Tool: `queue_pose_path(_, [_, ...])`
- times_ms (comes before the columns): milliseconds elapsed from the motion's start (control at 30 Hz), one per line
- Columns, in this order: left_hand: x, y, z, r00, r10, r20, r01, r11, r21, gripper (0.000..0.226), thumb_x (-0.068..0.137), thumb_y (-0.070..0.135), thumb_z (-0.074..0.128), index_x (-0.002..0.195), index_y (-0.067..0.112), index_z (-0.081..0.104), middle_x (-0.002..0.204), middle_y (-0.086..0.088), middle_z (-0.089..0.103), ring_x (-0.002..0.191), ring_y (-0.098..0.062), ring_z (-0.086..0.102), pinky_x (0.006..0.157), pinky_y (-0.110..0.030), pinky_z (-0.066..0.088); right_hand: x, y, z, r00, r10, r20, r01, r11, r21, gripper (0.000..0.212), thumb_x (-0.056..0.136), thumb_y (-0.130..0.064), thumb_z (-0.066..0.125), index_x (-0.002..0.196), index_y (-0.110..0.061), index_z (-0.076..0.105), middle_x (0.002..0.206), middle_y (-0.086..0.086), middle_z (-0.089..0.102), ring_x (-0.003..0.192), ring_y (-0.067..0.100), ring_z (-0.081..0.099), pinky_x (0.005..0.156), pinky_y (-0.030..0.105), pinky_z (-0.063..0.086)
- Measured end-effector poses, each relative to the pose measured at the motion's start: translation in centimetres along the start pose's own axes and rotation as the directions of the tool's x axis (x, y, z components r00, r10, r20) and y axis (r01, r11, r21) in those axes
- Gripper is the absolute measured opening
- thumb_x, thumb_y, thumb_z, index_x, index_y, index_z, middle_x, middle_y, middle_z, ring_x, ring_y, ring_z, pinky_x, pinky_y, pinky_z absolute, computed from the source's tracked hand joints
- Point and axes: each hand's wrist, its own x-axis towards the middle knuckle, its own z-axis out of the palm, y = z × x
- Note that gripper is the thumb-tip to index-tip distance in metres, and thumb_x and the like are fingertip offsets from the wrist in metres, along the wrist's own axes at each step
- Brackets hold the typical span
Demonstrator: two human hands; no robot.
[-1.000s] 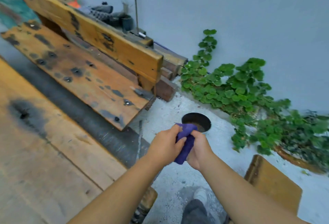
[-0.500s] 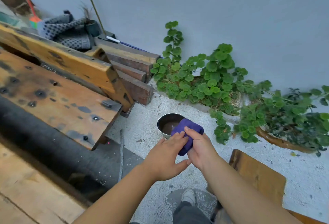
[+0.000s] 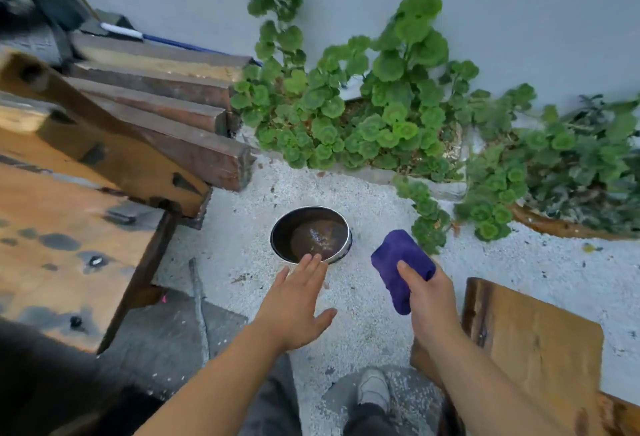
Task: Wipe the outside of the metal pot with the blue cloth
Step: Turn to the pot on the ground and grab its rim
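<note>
A round metal pot (image 3: 341,253) stands on the pale gravel ground, with dark liquid or residue inside. My left hand (image 3: 294,300) is open with fingers spread, its fingertips at the pot's near rim. To the right of the pot, my right hand (image 3: 424,300) grips a folded blue-purple cloth (image 3: 400,266), held a little above the ground and apart from the pot.
Stacked wooden planks and a worn bench (image 3: 86,193) lie to the left. Green potted plants (image 3: 381,106) line the grey wall behind the pot. A wooden board (image 3: 530,356) sits at lower right. My shoe (image 3: 374,389) is below.
Both hands held the cloth together before. My left hand has let go and reached to the pot's rim, while my right hand carried the cloth to the right. The view moved closer to the pot.
</note>
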Motion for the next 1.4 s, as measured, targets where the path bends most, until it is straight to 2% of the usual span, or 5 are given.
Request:
queue_pose_path(367, [23.1, -14.3, 23.6, 0.997, 0.075, 0.02, -0.078, 0.95, 0.303, 0.085, 0.087, 0.056, 0.051, 0.154, 0.014, 0.02, 0.162, 0.0, 0.015, 0.149, -0.024, 0.018, 0.115, -0.05, 0.019, 23.8, 22.3, 4.7, 0.993, -0.038, -0.114, 0.052, 0.992, 0.119, 0.017, 0.092, -0.013, 0.066, 0.106, -0.022, 0.069, 0.096, -0.005, 0.075, 0.085, 0.007, 0.071, 0.075, 0.028, 0.05])
queue_pose_path(467, [24.4, -15.9, 25.6, 0.979, 0.188, -0.082, -0.15, 0.93, 0.336, 0.04, 0.074, 0.041, 0.074, 0.107, 0.02, 0.067, 0.109, -0.003, 0.069, 0.099, -0.027, 0.063, 0.074, -0.038, 0.046, 28.0, 25.0, 5.5, 0.993, -0.042, -0.109, 0.059, 0.985, 0.161, 0.018, 0.091, -0.014, 0.066, 0.109, -0.015, 0.068, 0.094, -0.002, 0.074, 0.086, 0.014, 0.068, 0.075, 0.032, 0.049])
queue_pose_path(600, [24.6, -16.5, 25.0, 0.978, 0.196, -0.07, -0.158, 0.917, 0.366, 0.03, 0.051, 0.021, 0.084, 0.055, 0.023, 0.055, 0.055, 0.005, 0.055, 0.051, -0.019, 0.055, 0.048, -0.025, 0.032, 30.8, 25.3, 6.7, 0.997, -0.034, -0.072, 0.045, 0.986, 0.163, 0.016, 0.09, -0.018, 0.068, 0.106, -0.016, 0.07, 0.089, -0.004, 0.077, 0.087, 0.015, 0.07, 0.079, 0.036, 0.049])
queue_pose_path(900, [29.5, -22.4, 16.3, 0.947, 0.012, -0.321, 0.042, 0.986, 0.162, 0.034, 0.084, 0.047, 0.062, 0.068, 0.021, 0.047, 0.072, 0.001, 0.061, 0.071, -0.03, 0.062, 0.056, -0.032, 0.042, 37.3, 21.7, 12.2, 0.965, -0.25, 0.073, 0.249, 0.968, 0.029, 0.025, 0.09, -0.014, 0.068, 0.11, -0.028, 0.063, 0.087, -0.015, 0.074, 0.079, -0.003, 0.07, 0.065, 0.015, 0.052])
queue_pose_path(1400, [36.0, -24.9, 16.0, 0.945, -0.024, -0.327, 0.076, 0.986, 0.147, 0.034, 0.086, 0.044, 0.062, 0.07, 0.018, 0.048, 0.07, 0.002, 0.057, 0.067, -0.024, 0.058, 0.055, -0.034, 0.046, 44.8, 24.6, 21.7, 0.939, -0.317, 0.133, 0.334, 0.932, -0.137, 0.057, 0.088, -0.041, 0.067, 0.142, -0.026, 0.052, 0.132, -0.002, 0.064, 0.12, 0.019, 0.06, 0.101, 0.035, 0.048])
